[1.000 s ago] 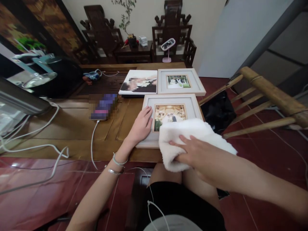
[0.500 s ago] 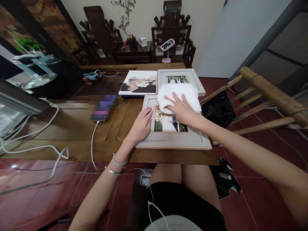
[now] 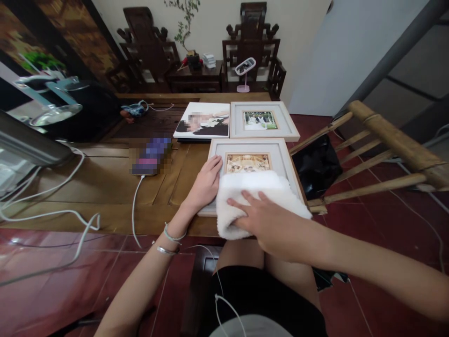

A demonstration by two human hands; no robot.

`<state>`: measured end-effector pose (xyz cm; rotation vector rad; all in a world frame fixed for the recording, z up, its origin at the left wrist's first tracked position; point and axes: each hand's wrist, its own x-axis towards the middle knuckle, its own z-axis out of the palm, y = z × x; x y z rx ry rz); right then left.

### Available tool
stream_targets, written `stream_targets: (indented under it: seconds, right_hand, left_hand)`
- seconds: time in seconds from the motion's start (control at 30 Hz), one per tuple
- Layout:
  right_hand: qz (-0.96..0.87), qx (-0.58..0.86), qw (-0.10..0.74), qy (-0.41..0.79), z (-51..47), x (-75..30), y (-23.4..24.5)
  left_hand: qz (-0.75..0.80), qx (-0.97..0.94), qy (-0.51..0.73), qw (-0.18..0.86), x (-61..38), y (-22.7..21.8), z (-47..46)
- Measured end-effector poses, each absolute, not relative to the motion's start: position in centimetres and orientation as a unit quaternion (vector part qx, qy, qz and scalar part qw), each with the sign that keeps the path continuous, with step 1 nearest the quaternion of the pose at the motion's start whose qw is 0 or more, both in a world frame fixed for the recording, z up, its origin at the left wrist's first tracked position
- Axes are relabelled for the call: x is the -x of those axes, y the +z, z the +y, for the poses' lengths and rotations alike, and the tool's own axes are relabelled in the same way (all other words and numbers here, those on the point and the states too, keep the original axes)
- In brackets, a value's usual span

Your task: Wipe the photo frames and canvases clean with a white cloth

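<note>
A pale wooden photo frame (image 3: 281, 157) lies flat at the table's near edge, its lower part covered. My left hand (image 3: 205, 182) rests flat along the frame's left side, fingers stretched out. Under my right hand (image 3: 268, 222) is a folded white towel (image 3: 259, 182), pressed onto the lower half of the frame and hanging past its front edge. The fingers of that hand are spread on top, and part of the hand is tucked into the towel's fold.
Behind lie a second photo frame (image 3: 293, 128) and a white photo panel (image 3: 203, 110). A phone (image 3: 152, 157) on a white cable (image 3: 134, 206) is to the left. A bamboo chair (image 3: 393, 131) with a black bag (image 3: 317, 164) stands at right. A small pink mirror (image 3: 243, 77) stands beyond.
My right hand has pulled the towel from the frame's top edge down toward me. This uncovers the rear frame's picture and the upper part of the near one. My left hand stays put.
</note>
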<state>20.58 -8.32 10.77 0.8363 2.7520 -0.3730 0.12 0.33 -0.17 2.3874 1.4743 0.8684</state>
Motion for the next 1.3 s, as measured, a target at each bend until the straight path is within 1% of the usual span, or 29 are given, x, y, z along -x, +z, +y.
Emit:
stream_targets:
  seconds: [0.07,0.17,0.23,0.3,0.5,0.6,0.7,0.77,0.87,0.97,1.13,1.23,1.3]
  right_hand:
    - [0.944,-0.293,0.109,-0.109,-8.6,-19.8,10.3]
    - [0.944,-0.321,0.064,-0.050,-7.5,-18.3,8.6]
    - [0.942,-0.332,0.040,-0.016,-6.0,-17.4,7.6]
    - [0.938,-0.344,0.035,0.001,-3.9,-16.6,7.2]
    - [0.903,-0.425,0.057,0.015,1.1,-14.8,7.3]
    - [0.905,-0.421,0.059,0.001,-0.4,-14.5,7.5]
    - [0.928,-0.370,0.036,-0.024,-4.0,-15.0,8.0]
    - [0.944,-0.328,0.025,-0.040,-6.0,-15.8,8.3]
    - [0.951,-0.304,0.024,-0.052,-7.4,-17.9,8.5]
    - [0.946,-0.322,0.028,-0.034,-7.6,-21.1,8.4]
    - [0.915,-0.399,0.057,0.006,-8.0,-26.1,9.4]
    - [0.920,-0.386,0.066,-0.003,-8.1,-26.1,10.0]
    - [0.932,-0.359,0.050,-0.020,-7.9,-24.5,9.7]
  left_hand:
    - [0.500,-0.794,0.316,0.138,-0.1,0.0,0.3]
    - [0.508,-0.757,0.361,0.196,0.0,0.5,-0.1]
    - [0.513,-0.736,0.382,0.220,-0.1,0.8,-0.4]
    - [0.509,-0.730,0.393,0.232,-0.3,1.1,-0.7]
    - [0.492,-0.736,0.406,0.226,-0.5,1.2,-1.0]
    - [0.487,-0.730,0.419,0.233,-0.3,1.1,-1.0]
    - [0.483,-0.717,0.433,0.256,-0.2,0.9,-0.9]
    - [0.495,-0.717,0.423,0.248,-0.2,0.9,-0.8]
    - [0.517,-0.738,0.384,0.202,-0.4,0.9,-0.6]
    - [0.515,-0.762,0.357,0.166,-0.5,0.6,-0.4]
    - [0.510,-0.772,0.356,0.135,-0.3,-0.2,-0.1]
    - [0.507,-0.773,0.361,0.126,-0.3,-0.4,0.0]
    - [0.505,-0.772,0.365,0.127,-0.3,-0.2,-0.1]
